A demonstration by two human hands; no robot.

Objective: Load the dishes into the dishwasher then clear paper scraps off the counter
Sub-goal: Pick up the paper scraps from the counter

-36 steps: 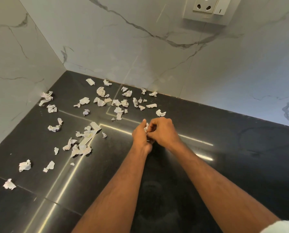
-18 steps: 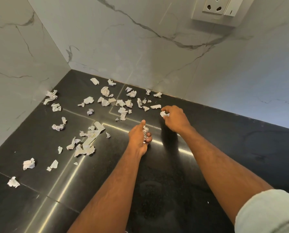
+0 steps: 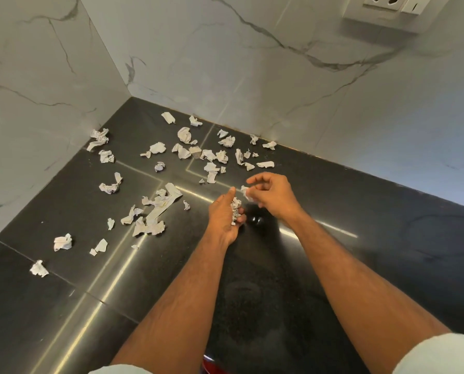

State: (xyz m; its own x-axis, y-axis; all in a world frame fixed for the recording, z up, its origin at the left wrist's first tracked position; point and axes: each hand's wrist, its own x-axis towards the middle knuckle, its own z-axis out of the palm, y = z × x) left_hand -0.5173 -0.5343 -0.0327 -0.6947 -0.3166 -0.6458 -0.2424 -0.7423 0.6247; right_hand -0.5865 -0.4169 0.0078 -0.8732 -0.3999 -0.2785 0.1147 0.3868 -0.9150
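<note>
— Dozens of paper scraps [image 3: 155,209] lie over the black tabletop [image 3: 387,238], most toward the marble corner [image 3: 129,95] on the left. What do the hands hold?

— Left hand [image 3: 224,215] is cupped, its fingers [image 3: 240,218] curled round a wad of crumpled scraps [image 3: 235,207] just above the tabletop. Right hand [image 3: 272,194] sits just beside it, pinching one small scrap [image 3: 245,190] between thumb and fingertips, the other fingers loosely spread.

— Which way does that pinched scrap run?

— Too crumpled to tell. The longest strip [image 3: 166,202] on the tabletop lies left of the left hand, its long axis slanting from near-left to far-right.

— Anything else?

— A white wall socket [image 3: 387,9] at top right, and pale sleeves [image 3: 441,354] at the bottom edge.
</note>
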